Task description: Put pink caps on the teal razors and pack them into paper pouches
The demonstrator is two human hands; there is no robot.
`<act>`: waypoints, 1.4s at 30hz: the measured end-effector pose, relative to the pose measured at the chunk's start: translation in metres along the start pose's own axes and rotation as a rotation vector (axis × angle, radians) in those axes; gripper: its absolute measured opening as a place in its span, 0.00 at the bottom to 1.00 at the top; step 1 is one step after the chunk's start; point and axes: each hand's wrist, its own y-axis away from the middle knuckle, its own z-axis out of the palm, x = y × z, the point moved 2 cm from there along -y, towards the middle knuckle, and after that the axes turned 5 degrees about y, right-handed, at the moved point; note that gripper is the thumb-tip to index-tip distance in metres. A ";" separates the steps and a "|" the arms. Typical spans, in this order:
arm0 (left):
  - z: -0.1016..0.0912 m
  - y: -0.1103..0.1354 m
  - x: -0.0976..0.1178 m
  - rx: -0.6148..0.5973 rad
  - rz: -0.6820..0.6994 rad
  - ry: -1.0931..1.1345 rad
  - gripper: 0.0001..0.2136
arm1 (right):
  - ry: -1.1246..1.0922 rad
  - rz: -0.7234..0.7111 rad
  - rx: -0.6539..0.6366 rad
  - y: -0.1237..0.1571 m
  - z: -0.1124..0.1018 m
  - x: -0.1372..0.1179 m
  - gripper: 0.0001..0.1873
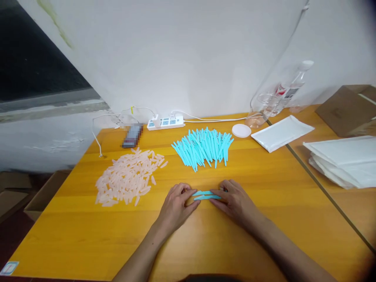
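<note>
The person's left hand (175,206) and right hand (237,200) are bare; a dark spot (152,243) marks the left forearm (147,250). Apparently dark clothing (211,278) curves at the counter's (76,235) near edge.

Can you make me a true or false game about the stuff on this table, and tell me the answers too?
1. The left hand and right hand both hold turquoise pieces. True.
2. The pink pile lies right of the turquoise pile. False: the pink pile is left of the turquoise pile.
3. A plug sits in the white power strip. True.
4. The bottle has a red cap. False: the bottle has a white cap.
</note>
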 end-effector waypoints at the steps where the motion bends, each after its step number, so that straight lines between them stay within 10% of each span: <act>1: -0.001 -0.001 0.001 -0.003 -0.002 0.006 0.13 | -0.016 0.001 -0.004 -0.001 0.000 0.000 0.11; 7: -0.029 -0.014 -0.011 0.100 -0.089 0.020 0.14 | 0.027 0.235 0.070 -0.064 -0.014 0.002 0.21; 12: -0.066 -0.033 -0.057 0.293 -0.222 -0.312 0.13 | 0.121 0.510 -0.185 -0.146 0.000 0.000 0.19; 16: -0.075 -0.042 -0.078 0.222 -0.230 -0.504 0.13 | 0.072 0.535 -0.227 -0.169 0.017 0.004 0.14; 24: -0.073 -0.048 -0.072 0.120 -0.245 -0.445 0.14 | -0.126 0.542 -0.171 -0.152 -0.001 0.018 0.10; 31: -0.064 -0.032 -0.067 0.095 -0.200 -0.122 0.13 | -0.956 0.530 -0.211 -0.082 -0.018 0.034 0.17; 37: -0.043 -0.037 -0.035 0.127 -0.344 0.462 0.17 | -0.779 0.422 -0.313 -0.057 -0.021 0.032 0.20; 42: -0.031 -0.039 -0.024 0.080 -0.343 0.523 0.16 | -0.745 0.334 -0.330 -0.057 -0.021 0.026 0.20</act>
